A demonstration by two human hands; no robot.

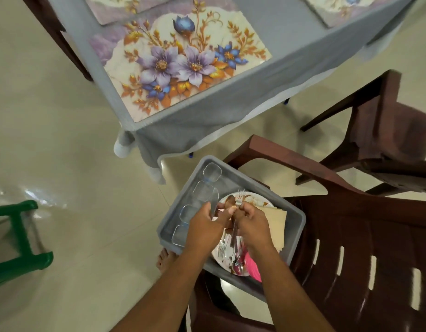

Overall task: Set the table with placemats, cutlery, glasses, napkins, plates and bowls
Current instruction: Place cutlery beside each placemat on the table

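Both hands' fingers (213,213) pinch cutlery (234,232).

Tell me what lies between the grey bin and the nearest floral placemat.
Head view: only the hanging grey tablecloth separates bin from placemat.

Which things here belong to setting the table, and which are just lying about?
Job: left hand and right hand holding cutlery; glasses, plates, grey tub, placemat.
Lying about: brown chairs, green stool.
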